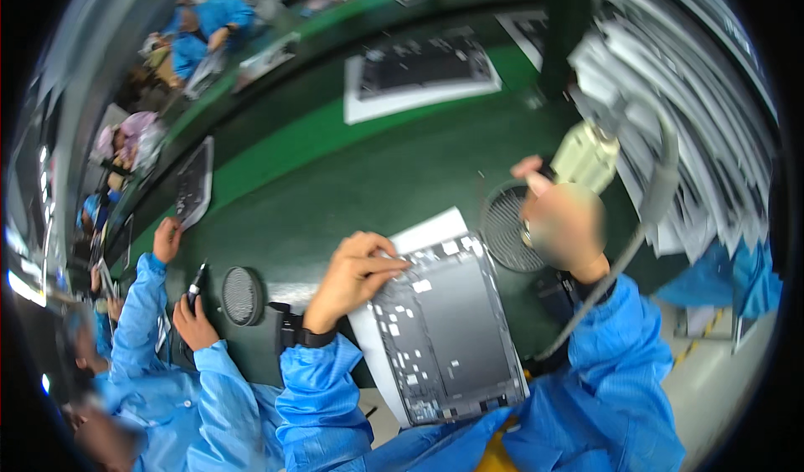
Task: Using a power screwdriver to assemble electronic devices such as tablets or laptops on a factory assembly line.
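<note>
a: left hand [356,271] — state?
b: fingers curled, tips pressed on the top left corner of the grey tablet back shell [448,330], which lies on a white sheet [431,229] at the near edge of the green conveyor [335,179].
a: right hand [563,221]?
b: blurred; wrapped round a cream electric screwdriver [586,155], raised off the shell beside a round fan [505,227].
a: progress?
b: my guess is mid-fastening; driven screws too small to count.

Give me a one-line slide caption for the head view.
Left hand rests fingertips on a grey device back panel; right hand holds a pale powered tool above the green bench.
</note>
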Demonstrator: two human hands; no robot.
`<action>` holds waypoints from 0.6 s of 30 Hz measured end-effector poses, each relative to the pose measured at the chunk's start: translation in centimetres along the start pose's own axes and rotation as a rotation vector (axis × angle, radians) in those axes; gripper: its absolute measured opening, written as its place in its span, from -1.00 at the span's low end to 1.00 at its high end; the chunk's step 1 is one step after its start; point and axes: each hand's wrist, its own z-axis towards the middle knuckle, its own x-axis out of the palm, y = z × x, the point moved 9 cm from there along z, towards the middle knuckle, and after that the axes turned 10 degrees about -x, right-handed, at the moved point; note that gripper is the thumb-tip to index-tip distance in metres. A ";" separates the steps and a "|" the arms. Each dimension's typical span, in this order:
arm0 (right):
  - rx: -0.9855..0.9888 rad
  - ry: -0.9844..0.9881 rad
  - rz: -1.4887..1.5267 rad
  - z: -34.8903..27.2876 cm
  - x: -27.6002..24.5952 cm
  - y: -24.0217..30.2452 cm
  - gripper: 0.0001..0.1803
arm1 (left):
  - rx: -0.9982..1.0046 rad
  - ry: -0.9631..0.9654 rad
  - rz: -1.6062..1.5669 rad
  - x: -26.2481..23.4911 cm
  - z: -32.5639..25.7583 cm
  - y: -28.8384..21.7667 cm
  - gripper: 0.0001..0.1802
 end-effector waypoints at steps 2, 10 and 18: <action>-0.056 0.004 0.022 -0.2 0.1 0.9 -0.75 | -0.002 -0.031 -0.057 -0.4 -0.5 0.0 -0.75; -0.196 0.248 0.168 -1.2 3.5 4.8 -0.68 | -0.050 -0.019 -0.010 -1.3 -2.2 1.4 -0.69; -0.145 0.426 0.222 -0.7 14.3 3.2 -0.64 | 0.030 -0.056 -0.008 -1.8 -1.1 2.8 -0.75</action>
